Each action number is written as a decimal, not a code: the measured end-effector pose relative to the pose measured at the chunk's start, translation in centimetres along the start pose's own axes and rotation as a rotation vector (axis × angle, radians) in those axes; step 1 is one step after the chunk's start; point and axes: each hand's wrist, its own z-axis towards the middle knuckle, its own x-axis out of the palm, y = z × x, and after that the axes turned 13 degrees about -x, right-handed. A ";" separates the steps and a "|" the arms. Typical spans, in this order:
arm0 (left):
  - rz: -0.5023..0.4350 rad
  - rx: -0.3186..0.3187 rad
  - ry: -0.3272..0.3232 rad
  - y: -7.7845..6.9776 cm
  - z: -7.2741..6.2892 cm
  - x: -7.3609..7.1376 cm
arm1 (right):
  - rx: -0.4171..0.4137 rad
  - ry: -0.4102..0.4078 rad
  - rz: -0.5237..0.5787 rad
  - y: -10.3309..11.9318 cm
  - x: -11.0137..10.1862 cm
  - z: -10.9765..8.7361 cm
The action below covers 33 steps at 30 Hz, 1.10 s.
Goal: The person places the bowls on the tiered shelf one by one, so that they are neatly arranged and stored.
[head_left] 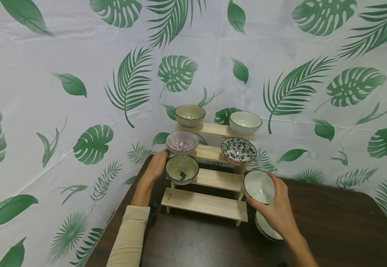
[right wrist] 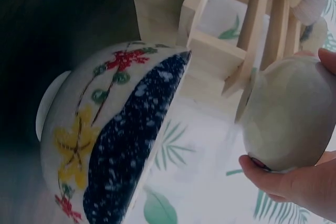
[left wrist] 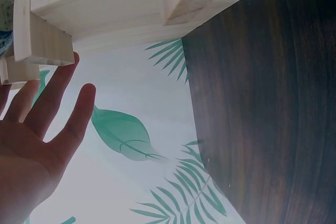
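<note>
My right hand (head_left: 280,204) holds a white bowl (head_left: 257,186) with a dark rim, thumb and fingers on opposite sides, at the right end of a low tier of the wooden tiered stand (head_left: 206,204). Below that hand, on the table, is another bowl (head_left: 267,227); the right wrist view shows it as a flower-painted bowl (right wrist: 113,129) with a dark blue speckled band. At the stand's left side is my left hand (head_left: 156,166). Its fingers are extended, with a fingertip right at the wood in the left wrist view, beside a greenish bowl (head_left: 181,170).
Higher on the stand are a pink-striped bowl (head_left: 181,142), a black-and-white patterned bowl (head_left: 238,150), a beige bowl (head_left: 190,115) and a white bowl (head_left: 245,123). The dark wooden table (head_left: 330,222) meets a leaf-printed cloth backdrop (head_left: 230,85) behind and at the left.
</note>
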 end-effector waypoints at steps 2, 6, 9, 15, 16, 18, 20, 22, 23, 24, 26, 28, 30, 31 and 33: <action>0.001 0.001 -0.004 0.0 0.0 0.1 | -0.002 -0.002 0.000 0.0 0.1 0.0; 0.011 -0.002 0.004 0.0 -0.1 0.3 | 0.018 0.014 0.002 0.1 0.2 0.1; 0.007 0.003 0.008 -0.1 -0.2 0.3 | 0.031 0.026 0.005 0.2 0.1 0.4; -0.004 0.006 -0.003 0.0 -0.2 0.1 | 0.031 0.046 0.005 0.3 0.4 0.9; -0.007 0.004 -0.001 0.0 -0.2 0.0 | 0.030 0.049 0.005 0.3 0.4 0.9; -0.007 0.007 -0.001 0.0 -0.1 -0.1 | 0.030 0.052 0.004 0.4 0.4 1.0; -0.017 0.010 0.003 -0.1 -0.1 -0.1 | 0.030 0.055 0.003 0.5 0.3 1.1; -0.023 0.012 0.005 -0.2 0.0 -0.2 | 0.031 0.064 -0.002 0.6 0.2 1.3; -0.024 0.011 0.005 -0.2 0.0 -0.2 | 0.033 0.072 -0.005 0.7 0.1 1.5; -0.029 0.009 0.009 -0.1 0.0 -0.2 | 0.036 0.083 -0.010 0.8 0.1 1.6; -0.035 0.003 0.014 -0.1 -0.1 -0.2 | 0.042 0.107 -0.020 0.9 0.0 1.8; -0.030 -0.001 0.014 0.0 -0.1 -0.1 | 0.040 0.125 -0.034 1.0 0.0 1.9; -0.034 -0.003 0.014 0.0 -0.2 -0.1 | 0.029 0.129 -0.042 1.0 0.1 2.1; -0.031 -0.001 0.011 0.0 -0.2 0.0 | 0.021 0.129 -0.043 1.1 0.2 2.2; -0.032 0.001 0.008 0.0 -0.3 0.1 | 0.002 0.124 -0.043 1.2 0.3 2.4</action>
